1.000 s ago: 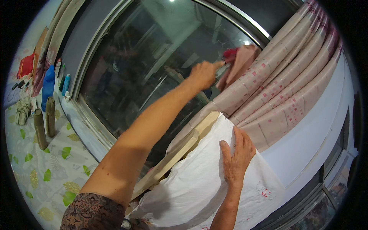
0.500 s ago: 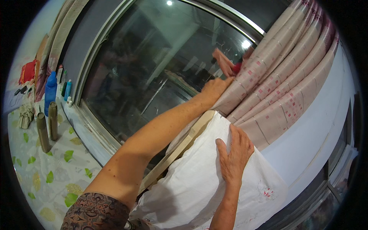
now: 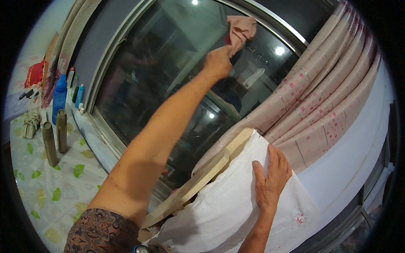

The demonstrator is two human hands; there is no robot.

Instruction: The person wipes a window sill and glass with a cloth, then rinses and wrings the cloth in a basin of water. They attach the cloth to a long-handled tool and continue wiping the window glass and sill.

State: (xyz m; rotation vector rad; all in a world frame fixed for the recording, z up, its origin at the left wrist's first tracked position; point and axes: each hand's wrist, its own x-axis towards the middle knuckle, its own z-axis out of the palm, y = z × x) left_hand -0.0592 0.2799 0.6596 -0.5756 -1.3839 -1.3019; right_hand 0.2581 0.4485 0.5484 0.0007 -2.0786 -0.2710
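My left hand is stretched up against the upper part of a dark window pane. Its fingers are closed round a pink cloth, whose loose end spreads above the fist. Lower down, my right hand lies flat, fingers extended, on a white cloth cover with a small red embroidered flower. That cover drapes over something with a pale wooden edge, standing in front of the window. What lies under the cover is hidden.
Pink checked curtains hang gathered at the right of the glass. At left, a table with a leaf-patterned cover carries two tall brownish bottles. A blue bottle and small bottles stand by the sill. The window has a metal frame.
My left hand has moved up and left across the glass with the pink cloth, away from the curtain. My right hand stays on the white cover, while the whole view has shifted slightly.
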